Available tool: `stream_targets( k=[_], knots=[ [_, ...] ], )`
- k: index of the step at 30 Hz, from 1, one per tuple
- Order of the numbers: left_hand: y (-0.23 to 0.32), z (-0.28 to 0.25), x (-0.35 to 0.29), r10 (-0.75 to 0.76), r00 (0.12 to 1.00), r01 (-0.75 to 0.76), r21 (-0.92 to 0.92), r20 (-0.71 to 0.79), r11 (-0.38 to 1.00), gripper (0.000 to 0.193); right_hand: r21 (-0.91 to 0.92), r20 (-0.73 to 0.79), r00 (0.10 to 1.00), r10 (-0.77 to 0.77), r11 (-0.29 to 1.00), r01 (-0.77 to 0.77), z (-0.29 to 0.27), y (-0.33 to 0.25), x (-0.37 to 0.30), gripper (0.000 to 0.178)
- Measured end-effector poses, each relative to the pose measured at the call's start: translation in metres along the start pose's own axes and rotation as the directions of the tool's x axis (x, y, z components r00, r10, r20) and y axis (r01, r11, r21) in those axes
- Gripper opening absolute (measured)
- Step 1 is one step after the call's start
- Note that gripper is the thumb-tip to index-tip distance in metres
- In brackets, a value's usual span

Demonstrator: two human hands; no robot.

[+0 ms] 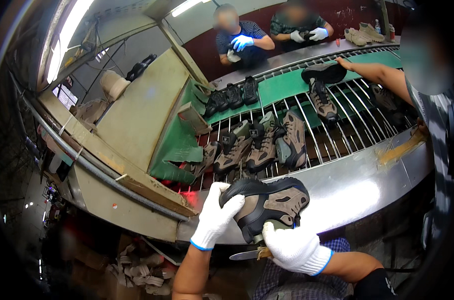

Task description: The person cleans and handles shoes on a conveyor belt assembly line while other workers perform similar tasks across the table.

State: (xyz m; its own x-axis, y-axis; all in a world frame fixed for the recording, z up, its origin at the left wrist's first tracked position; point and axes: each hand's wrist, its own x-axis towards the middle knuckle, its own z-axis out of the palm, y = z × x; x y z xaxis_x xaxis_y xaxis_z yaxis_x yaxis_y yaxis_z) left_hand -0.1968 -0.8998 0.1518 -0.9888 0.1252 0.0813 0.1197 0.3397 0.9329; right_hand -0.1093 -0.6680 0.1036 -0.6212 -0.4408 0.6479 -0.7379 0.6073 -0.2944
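A brown-and-black lace-up shoe [274, 202] lies tilted on its side over the near metal ledge, its black sole turned away from me. My left hand [214, 217], in a white knit glove, is closed around its heel. My right hand [294, 247], gloved the same way, is at the shoe's opening, where a pale greenish piece [273, 225] shows. Out of the right fist, toward the left, sticks a flat-bladed tool [244, 255] with a rounded metal tip and a tan wrapped handle. The right fingertips are partly hidden by the glove and the shoe.
Several similar shoes [232, 147] stand on a rack of metal bars [312, 132] beyond the ledge [337, 195]. Black shoes [232, 95] sit on the green strip [279, 92]. A co-worker's hand [344, 63] touches a shoe at right. Two gloved people work opposite. A wooden-edged panel [137, 187] borders the left.
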Motion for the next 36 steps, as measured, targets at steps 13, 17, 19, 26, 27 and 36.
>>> stream_targets(
  k=[13, 17, 19, 26, 27, 36],
  knots=[
    [-0.117, 0.035, -0.04, 0.179, 0.981, -0.123, 0.489, -0.069, 0.863, 0.056, 0.181, 0.539, 0.785, 0.305, 0.868, -0.461, 0.007, 0.011, -0.022, 0.037],
    [-0.055, 0.047, 0.001, 0.055, 0.943, -0.253, 0.599, 0.328, 0.76, 0.087, -0.163, 0.505, 0.735, 0.452, 0.887, -0.433, -0.043, 0.062, -0.006, 0.04],
    [-0.039, 0.063, 0.017, 0.023, 0.923, -0.279, 0.628, 0.384, 0.726, 0.097, -0.426, 0.44, 0.809, 0.389, 0.884, -0.193, -0.048, 0.076, 0.012, 0.038],
    [-0.066, 0.075, 0.036, 0.032, 0.911, -0.319, 0.655, 0.41, 0.685, 0.1, -0.191, 0.566, 0.793, 0.223, 0.972, -0.137, -0.006, 0.044, 0.055, 0.035],
    [-0.064, 0.073, 0.034, 0.034, 0.907, -0.327, 0.648, 0.42, 0.688, 0.101, -0.184, 0.566, 0.8, 0.202, 0.976, -0.116, -0.006, 0.049, 0.053, 0.034],
    [-0.059, 0.06, 0.03, 0.07, 0.89, -0.356, 0.592, 0.451, 0.723, 0.112, -0.373, 0.535, 0.8, 0.272, 0.925, -0.065, -0.025, 0.057, 0.044, 0.035]
  ],
)
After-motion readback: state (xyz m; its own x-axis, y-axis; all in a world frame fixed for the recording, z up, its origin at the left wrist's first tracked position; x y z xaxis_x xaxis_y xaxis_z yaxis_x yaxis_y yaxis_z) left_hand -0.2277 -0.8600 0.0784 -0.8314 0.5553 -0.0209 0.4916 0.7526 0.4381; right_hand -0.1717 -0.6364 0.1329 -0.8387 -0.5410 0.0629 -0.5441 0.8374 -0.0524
